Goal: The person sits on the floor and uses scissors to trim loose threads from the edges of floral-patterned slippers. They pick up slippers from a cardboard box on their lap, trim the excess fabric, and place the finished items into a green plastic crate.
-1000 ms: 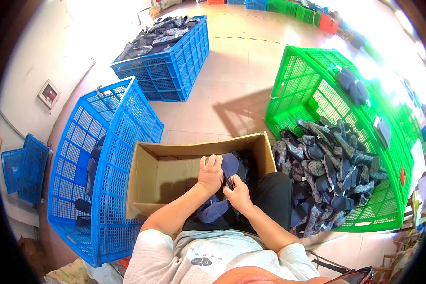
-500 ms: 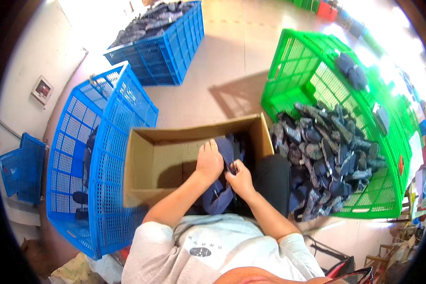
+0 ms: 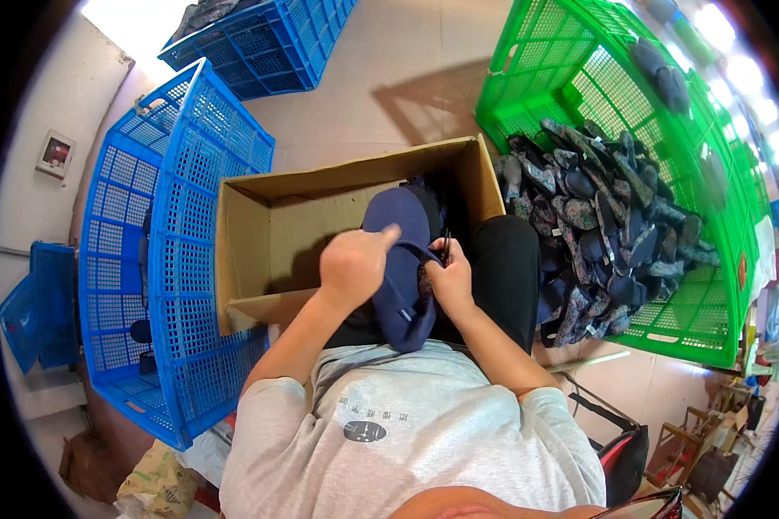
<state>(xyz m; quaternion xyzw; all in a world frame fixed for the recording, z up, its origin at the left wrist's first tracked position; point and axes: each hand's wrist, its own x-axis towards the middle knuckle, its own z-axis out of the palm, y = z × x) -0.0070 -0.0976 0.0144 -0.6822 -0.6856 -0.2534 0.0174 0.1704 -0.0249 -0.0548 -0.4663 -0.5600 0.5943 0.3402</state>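
Note:
A navy fabric piece (image 3: pixel 398 298), slipper-like, with a broad rounded end, a folded lower part and a small pale tag, lies over my lap and the near edge of the cardboard box. My left hand (image 3: pixel 353 266) is closed at its left side, one digit stretched across the fabric; whatever its curled fingers hold is hidden. My right hand (image 3: pixel 451 281) pinches the right edge of the piece. A thin dark tool (image 3: pixel 447 246), perhaps small snips, sticks up from the right fingers. Inside the cardboard box (image 3: pixel 320 177), more dark pieces lie at the right end.
At the right a green mesh crate (image 3: pixel 684 350) holds a heap of dark patterned pieces (image 3: pixel 593 233). A blue mesh crate (image 3: pixel 195 285) stands close on the left, and another blue crate (image 3: pixel 299 52) farther back. A dark bag (image 3: pixel 627 463) sits behind at lower right.
My left hand has come off the top of the navy piece to its left side. The piece now lies flatter, its rounded end showing. The whole view has tipped, so the crates sit higher.

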